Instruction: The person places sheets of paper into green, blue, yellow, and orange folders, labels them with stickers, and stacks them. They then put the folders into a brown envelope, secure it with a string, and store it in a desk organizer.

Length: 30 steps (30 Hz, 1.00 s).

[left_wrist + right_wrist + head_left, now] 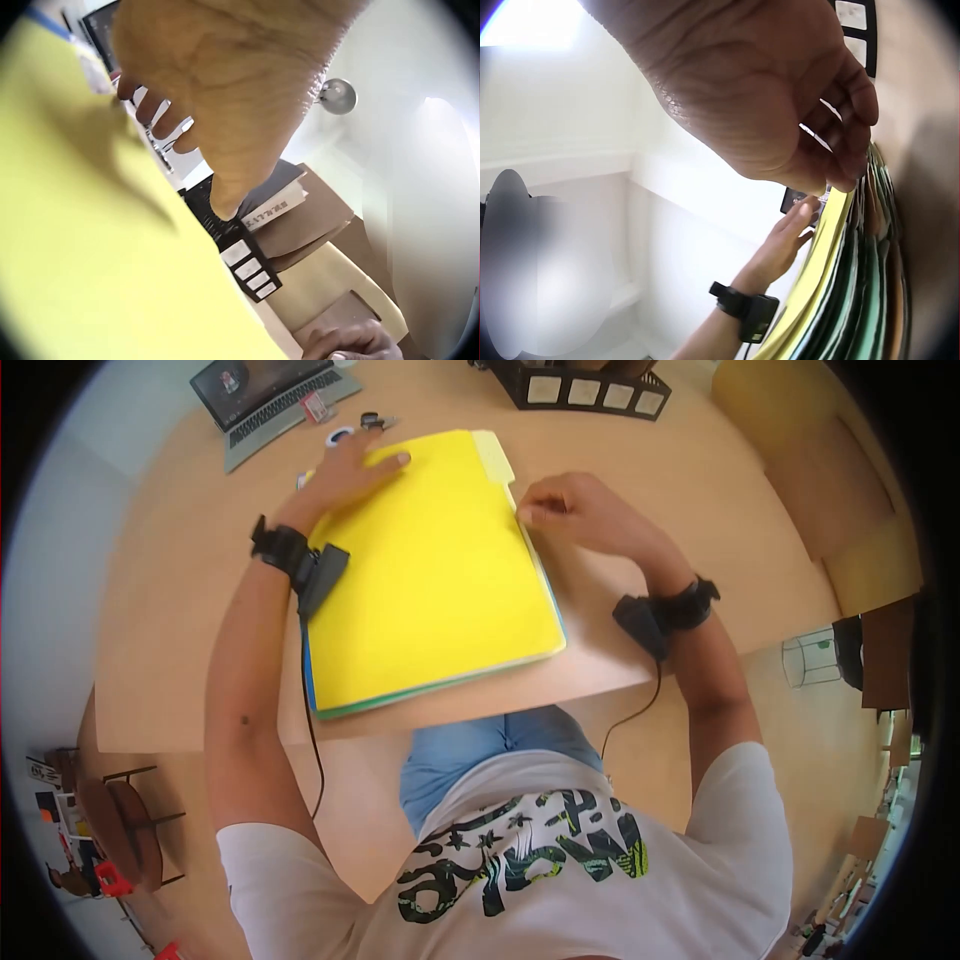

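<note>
A stack of file folders lies on the table, topped by a yellow folder (430, 570) with a pale tab (492, 458) at its upper right. My left hand (350, 478) is spread at the folder's upper left corner, fingers extended; the left wrist view shows its palm above the yellow surface. At the right edge, just below the tab, my right hand (585, 512) has curled fingers. The right wrist view shows its thumb and fingertips pinching the yellow folder's edge, with green, white and brown layers (870, 277) beneath.
An open laptop (270, 410) stands at the back left. Near it lie a white ring-shaped item (340, 436) and a small black item (372, 421). A black organizer (580, 392) with white squares is at the back. A yellow chair (800, 450) stands beyond the table's right side.
</note>
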### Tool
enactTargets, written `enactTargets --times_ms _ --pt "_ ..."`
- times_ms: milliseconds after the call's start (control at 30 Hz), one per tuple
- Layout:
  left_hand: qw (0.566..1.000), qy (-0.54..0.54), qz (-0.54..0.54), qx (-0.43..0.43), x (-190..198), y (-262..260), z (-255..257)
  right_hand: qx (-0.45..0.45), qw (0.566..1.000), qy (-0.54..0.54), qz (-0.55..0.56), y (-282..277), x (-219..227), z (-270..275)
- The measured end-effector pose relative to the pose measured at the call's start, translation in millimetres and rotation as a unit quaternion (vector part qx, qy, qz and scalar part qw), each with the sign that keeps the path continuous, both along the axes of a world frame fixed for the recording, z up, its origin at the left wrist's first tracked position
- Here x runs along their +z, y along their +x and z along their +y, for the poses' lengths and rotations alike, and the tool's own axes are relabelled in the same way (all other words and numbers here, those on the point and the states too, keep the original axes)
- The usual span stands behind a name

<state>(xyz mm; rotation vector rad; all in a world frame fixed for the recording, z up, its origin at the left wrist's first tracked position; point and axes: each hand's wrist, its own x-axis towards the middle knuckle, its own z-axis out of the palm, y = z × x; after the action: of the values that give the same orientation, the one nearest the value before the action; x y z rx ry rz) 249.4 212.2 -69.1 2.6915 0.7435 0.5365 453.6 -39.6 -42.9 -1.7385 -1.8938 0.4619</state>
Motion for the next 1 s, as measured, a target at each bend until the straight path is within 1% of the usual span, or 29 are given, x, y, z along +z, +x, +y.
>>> enactTargets --times_ms 33,67,100,167,267,333,367,467,533,567,633,667,767,800,900,967,1000 --pt "1.000 0.006 0.005 0.002 -10.8 0.1 1.2 -0.013 0.999 -0.009 0.027 -0.9 -0.6 -0.7" --pt "1.000 0.010 0.013 0.002 -11.2 -0.3 -2.0 -0.028 0.998 -0.019 0.057 -1.3 -2.1 -2.1" --pt "0.999 -0.036 -0.012 0.001 -8.2 -1.7 -1.9 -0.044 0.995 -0.030 0.089 -0.5 -2.7 -2.7" --pt "0.989 -0.136 -0.056 -0.006 1.0 -8.8 -8.3 -0.040 0.991 -0.033 0.125 -1.4 -3.5 -2.0" --pt "0.977 -0.189 -0.086 -0.045 -3.4 -12.0 0.7 -0.037 0.986 -0.014 0.161 -0.2 -7.2 -2.4" --pt "0.968 -0.193 -0.157 -0.023 -11.2 -11.1 -1.1 -0.040 0.985 0.008 0.168 -0.4 -9.6 -2.2" --pt "0.961 -0.198 -0.192 -0.011 -13.5 -10.0 -1.4 -0.043 0.985 -0.002 0.166 0.1 -8.6 -2.6" --pt "0.989 -0.058 -0.133 -0.042 -11.3 -12.1 5.7 -0.050 0.986 -0.023 0.159 0.2 -5.7 -4.3" --pt "0.986 -0.048 -0.145 -0.063 -10.3 -10.1 7.8 -0.046 0.987 -0.021 0.153 0.6 -6.2 -3.6" --pt "0.986 -0.044 -0.149 -0.067 -10.4 -11.7 8.0 -0.053 0.983 -0.029 0.172 -0.3 -7.5 -3.3" --pt "0.983 -0.079 -0.151 -0.068 -8.4 -11.7 10.3 -0.059 0.975 -0.047 0.209 0.0 -8.8 -3.1" --pt "0.981 -0.095 -0.154 -0.068 -7.1 -11.9 11.9 -0.061 0.973 -0.068 0.210 0.2 -6.8 -3.2" --pt "0.978 -0.125 -0.159 -0.060 -5.7 -13.5 15.4 -0.064 0.966 -0.085 0.234 1.4 -11.3 -1.9" --pt "0.976 -0.136 -0.162 -0.053 -4.3 -15.3 16.0 -0.061 0.968 -0.034 0.242 -0.1 -16.1 -1.0" --pt "0.966 -0.184 -0.177 -0.040 -2.2 -13.9 12.7 -0.066 0.970 -0.046 0.231 -1.6 -9.4 -2.8" --pt "0.952 -0.229 -0.199 -0.030 -1.2 -11.5 13.0 -0.061 0.970 -0.044 0.233 0.1 -10.8 -1.3" --pt "0.940 -0.251 -0.228 -0.033 -3.1 -10.6 13.8 -0.060 0.970 -0.043 0.232 0.7 -11.5 -1.7"
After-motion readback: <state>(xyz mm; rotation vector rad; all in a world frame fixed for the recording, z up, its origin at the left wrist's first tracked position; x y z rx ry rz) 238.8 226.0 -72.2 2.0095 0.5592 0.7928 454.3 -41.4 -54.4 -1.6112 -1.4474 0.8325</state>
